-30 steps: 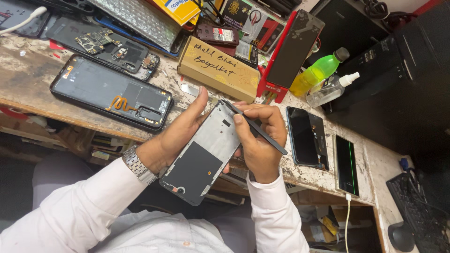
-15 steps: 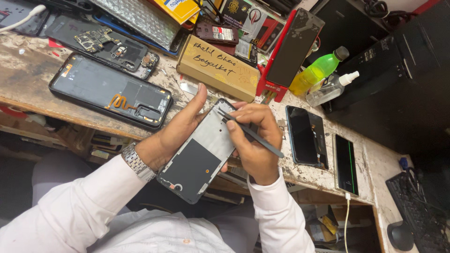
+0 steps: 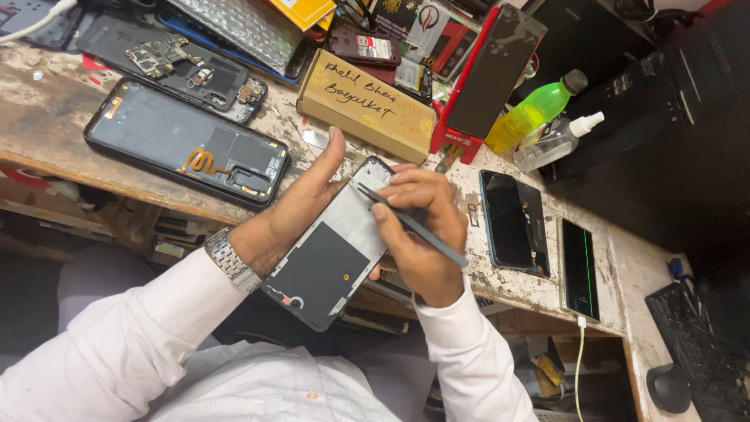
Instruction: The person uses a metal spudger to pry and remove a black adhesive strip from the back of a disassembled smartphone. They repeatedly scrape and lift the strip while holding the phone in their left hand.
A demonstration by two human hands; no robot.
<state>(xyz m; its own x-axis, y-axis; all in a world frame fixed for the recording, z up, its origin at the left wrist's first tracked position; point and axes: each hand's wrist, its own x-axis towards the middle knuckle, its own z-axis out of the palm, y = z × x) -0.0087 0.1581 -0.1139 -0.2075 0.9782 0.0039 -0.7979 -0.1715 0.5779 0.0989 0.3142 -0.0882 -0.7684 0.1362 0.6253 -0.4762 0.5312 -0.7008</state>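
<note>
My left hand (image 3: 301,207) cradles an opened phone frame (image 3: 332,250) from beneath, its grey and black inner side facing up, over the front edge of the workbench (image 3: 55,117). My right hand (image 3: 418,234) grips a thin dark tool (image 3: 414,227) like a pen, its tip resting on the upper part of the frame near the top corner. A metal watch (image 3: 228,259) sits on my left wrist. Both arms wear white sleeves.
A large opened phone housing (image 3: 187,152) lies on the bench to the left, another with a circuit board (image 3: 168,59) behind it. A cardboard box (image 3: 363,105), a red-edged screen (image 3: 488,70), a green bottle (image 3: 535,109) and a spray bottle (image 3: 558,141) stand behind. Two phones (image 3: 512,219) (image 3: 580,270) lie right.
The tool tip has slid a little along the top of the frame, and the frame has tilted slightly in my left hand. Both hands keep their hold.
</note>
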